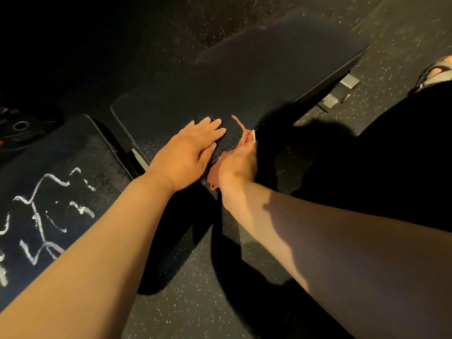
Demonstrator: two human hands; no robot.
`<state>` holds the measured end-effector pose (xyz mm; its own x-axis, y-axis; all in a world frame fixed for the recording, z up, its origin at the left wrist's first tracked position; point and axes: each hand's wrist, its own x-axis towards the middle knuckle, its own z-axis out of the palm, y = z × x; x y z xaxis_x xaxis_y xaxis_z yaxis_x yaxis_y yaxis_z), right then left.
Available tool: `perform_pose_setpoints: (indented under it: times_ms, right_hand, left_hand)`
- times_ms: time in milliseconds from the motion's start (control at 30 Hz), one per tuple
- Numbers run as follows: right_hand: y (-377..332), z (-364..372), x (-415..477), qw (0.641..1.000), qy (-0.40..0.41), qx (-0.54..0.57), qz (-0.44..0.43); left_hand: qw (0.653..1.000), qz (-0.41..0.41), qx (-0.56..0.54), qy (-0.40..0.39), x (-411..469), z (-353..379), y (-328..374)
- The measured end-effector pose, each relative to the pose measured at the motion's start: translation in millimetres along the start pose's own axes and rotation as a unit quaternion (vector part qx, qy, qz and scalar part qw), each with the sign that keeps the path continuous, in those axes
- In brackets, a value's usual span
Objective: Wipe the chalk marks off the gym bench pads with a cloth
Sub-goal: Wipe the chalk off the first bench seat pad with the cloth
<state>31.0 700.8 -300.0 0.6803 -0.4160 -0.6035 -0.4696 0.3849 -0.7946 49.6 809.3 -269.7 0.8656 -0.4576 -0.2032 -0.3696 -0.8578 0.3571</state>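
- The left hand [188, 152] lies flat on the long back pad [256, 77], fingers straight and released, near its front edge.
- The right hand [238, 165] grips a reddish cloth [245, 139] at that pad's edge; its fingertips are hidden under the hand, and the cloth shows on both sides of it.
- White chalk marks [49, 182] cover the seat pad [80, 148] at left, cut off by the frame.
- The pad's far end fades into darkness.
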Motion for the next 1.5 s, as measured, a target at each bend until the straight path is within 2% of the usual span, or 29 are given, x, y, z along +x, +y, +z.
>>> perform_pose_setpoints:
  times_ms: [100, 167, 200, 233, 267, 367, 400, 467, 600, 667, 733, 800, 900, 967, 1067, 1100, 1167, 1200, 1267, 1300, 1367, 1433, 1500]
  right_hand:
    - [10, 4, -7, 0.996, -0.028, 0.073, 0.04]
    - [22, 7, -30, 0.98, -0.072, 0.143, 0.118]
    - [26, 5, -39, 0.969, -0.072, 0.204, 0.121]
    - [24, 1, -38, 0.964, -0.068, 0.219, 0.133]
    - [23, 0, -40, 0.978, -0.058, 0.174, 0.1]
    - [4, 2, -7, 0.979, 0.016, 0.181, 0.096]
    - [-5, 2, 5, 0.988, -0.004, 0.134, 0.076]
    - [0, 5, 19, 0.996, 0.005, 0.081, 0.032]
    - [14, 2, -23, 0.991, -0.062, 0.079, 0.09]
    - [16, 0, -37, 0.975, -0.062, 0.148, 0.155]
    - [16, -3, -24, 0.984, -0.026, 0.12, 0.126]
    - [3, -4, 1, 0.979, -0.004, 0.178, 0.103]
    - [-11, -6, 25, 0.975, 0.014, 0.187, 0.121]
    - [-5, -8, 16, 0.971, -0.021, 0.209, 0.114]
    - [19, 0, -15, 0.948, -0.012, 0.261, 0.18]
    - [25, -1, -17, 0.958, -0.023, 0.213, 0.19]
    - [18, -6, -15, 0.989, -0.054, 0.076, 0.116]
    - [11, -8, -5, 0.991, -0.049, 0.072, 0.1]
    - [-9, -10, 20, 0.979, -0.02, 0.173, 0.104]
    - [-13, -11, 32, 0.974, 0.009, 0.187, 0.129]
    - [-13, -14, 41, 0.985, 0.014, 0.118, 0.123]
    - [-5, -17, 28, 0.999, -0.01, 0.033, 0.042]
    - [9, -14, 12, 0.996, -0.059, 0.051, 0.042]
  left_hand:
    - [1.0, -0.011, -0.015, -0.008, 1, 2, -5]
    - [0.999, -0.025, -0.021, -0.013, 2, 2, -9]
    - [0.999, -0.026, -0.022, -0.013, 1, 2, -10]
    - [0.999, -0.026, -0.023, -0.01, 0, 3, -10]
    - [1.0, -0.021, -0.021, -0.005, 0, 4, -9]
    - [1.0, -0.004, 0.0, 0.007, -3, 3, 0]
    - [1.0, 0.0, 0.013, 0.003, -4, 3, 1]
    - [0.999, 0.007, 0.036, -0.019, -4, 1, 3]
    - [0.998, 0.032, 0.028, -0.038, 10, 2, 11]
    - [0.999, 0.014, 0.004, -0.037, 18, 8, 9]
    - [1.0, -0.004, -0.006, -0.029, 20, 13, 5]
    - [1.0, -0.001, -0.003, -0.022, 20, 15, 4]
    - [1.0, 0.009, 0.011, -0.016, 20, 14, 8]
    - [1.0, 0.007, 0.007, -0.024, 22, 14, 6]
    - [0.999, -0.005, -0.001, -0.045, 29, 14, 2]
    - [0.999, -0.005, -0.001, -0.048, 32, 14, 3]
    - [0.999, -0.007, -0.007, -0.041, 37, 14, 8]
    - [0.999, -0.01, -0.008, -0.038, 38, 14, 10]
    - [0.999, -0.013, -0.003, -0.035, 39, 15, 12]
    - [0.999, -0.015, 0.0, -0.036, 38, 15, 13]
    - [0.999, -0.017, 0.002, -0.038, 37, 15, 14]
    - [0.999, -0.012, 0.001, -0.037, 38, 13, 16]
    - [0.999, 0.0, 0.005, -0.036, 40, 13, 17]
